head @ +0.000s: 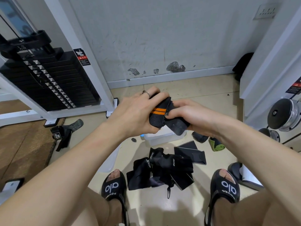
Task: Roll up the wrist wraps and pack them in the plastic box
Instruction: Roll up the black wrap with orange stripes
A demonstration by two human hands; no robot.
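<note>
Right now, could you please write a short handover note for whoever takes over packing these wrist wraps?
Left hand grips the rolled part of a black wrap with orange stripes; right hand pinches its loose end. They hold it above the plastic box on the floor. Done: this wrap is partly rolled. Left: finish it, put it in the box, then roll the pile of black wraps lying between the feet. What the box already holds is hidden.
</note>
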